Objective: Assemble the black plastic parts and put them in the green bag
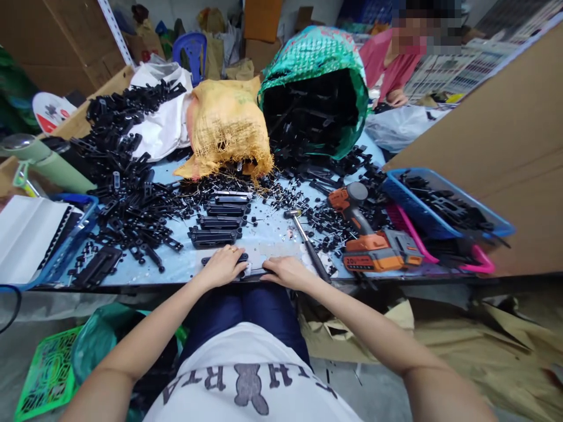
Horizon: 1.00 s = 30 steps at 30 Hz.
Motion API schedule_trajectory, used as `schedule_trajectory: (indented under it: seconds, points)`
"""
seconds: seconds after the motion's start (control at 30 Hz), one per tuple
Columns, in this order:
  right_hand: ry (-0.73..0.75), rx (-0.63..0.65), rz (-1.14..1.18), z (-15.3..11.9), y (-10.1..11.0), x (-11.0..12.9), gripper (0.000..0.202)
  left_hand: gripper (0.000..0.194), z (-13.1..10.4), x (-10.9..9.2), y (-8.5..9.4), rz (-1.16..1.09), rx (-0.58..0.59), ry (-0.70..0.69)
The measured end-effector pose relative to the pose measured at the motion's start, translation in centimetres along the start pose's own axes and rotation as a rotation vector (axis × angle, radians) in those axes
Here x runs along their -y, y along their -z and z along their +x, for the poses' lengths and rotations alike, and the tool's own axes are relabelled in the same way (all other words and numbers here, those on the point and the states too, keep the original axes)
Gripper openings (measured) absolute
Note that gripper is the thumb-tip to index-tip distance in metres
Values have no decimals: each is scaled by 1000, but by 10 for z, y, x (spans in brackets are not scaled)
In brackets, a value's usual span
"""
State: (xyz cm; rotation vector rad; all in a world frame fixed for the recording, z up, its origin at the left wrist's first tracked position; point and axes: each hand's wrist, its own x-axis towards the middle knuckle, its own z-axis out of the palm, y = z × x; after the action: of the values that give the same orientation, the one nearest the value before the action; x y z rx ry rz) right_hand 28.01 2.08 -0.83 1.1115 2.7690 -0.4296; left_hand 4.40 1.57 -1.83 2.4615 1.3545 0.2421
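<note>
At the table's front edge my left hand [223, 266] lies over a black plastic part [243, 258], its fingers curled down on it. Close by on the right, my right hand [284, 271] grips the end of a narrow dark strip-shaped piece [255, 272] that runs between both hands. The fingers partly hide these parts, so their full shape does not show. Just beyond my left hand, several long black plastic parts [215, 236] lie stacked in a row. A hammer [310, 246] with a dark handle rests right of my right hand, and past it stands an orange and grey cordless power tool [373, 246].
Loose black parts [132, 199] heap on the left, with small screws [281, 193] mid-table. A yellow woven sack [229, 123] and a green sack [314, 47] stand behind. Blue basket [492, 225] sits right; a green bottle [53, 164] left. Another person's hand [397, 98] is across the table.
</note>
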Motion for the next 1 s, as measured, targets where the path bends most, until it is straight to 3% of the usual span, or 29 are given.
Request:
schedule_trajectory:
  seconds: [0.17, 0.27, 0.47, 0.6, 0.7, 0.83, 0.93, 1.0]
  points:
    - [-67, -11, -106, 5, -1, 12, 43, 68, -2, -8, 2, 34, -4, 4]
    - [-100, -55, -167, 4, 4, 22, 45, 65, -6, -5, -4, 25, -66, 16]
    - [-109, -107, -239, 2, 19, 36, 42, 38, -11, 2, -14, -17, -177, -74]
    - [-60, -95, -235, 4, 26, 34, 41, 43, -15, 3, -16, -35, -236, -80]
    - [-29, -72, -199, 5, 25, 23, 41, 51, -13, 0, -13, -44, -192, -69]
    - [-52, -24, -84, 5, 24, -7, 41, 47, 20, -10, -3, 7, -165, -143]
    - [-133, -63, -36, 17, 30, -36, 37, 26, 73, -18, 3, 140, -171, -70]
    - [-265, -123, -90, 33, 37, -54, 31, 19, 109, -21, 4, 183, -136, -5]
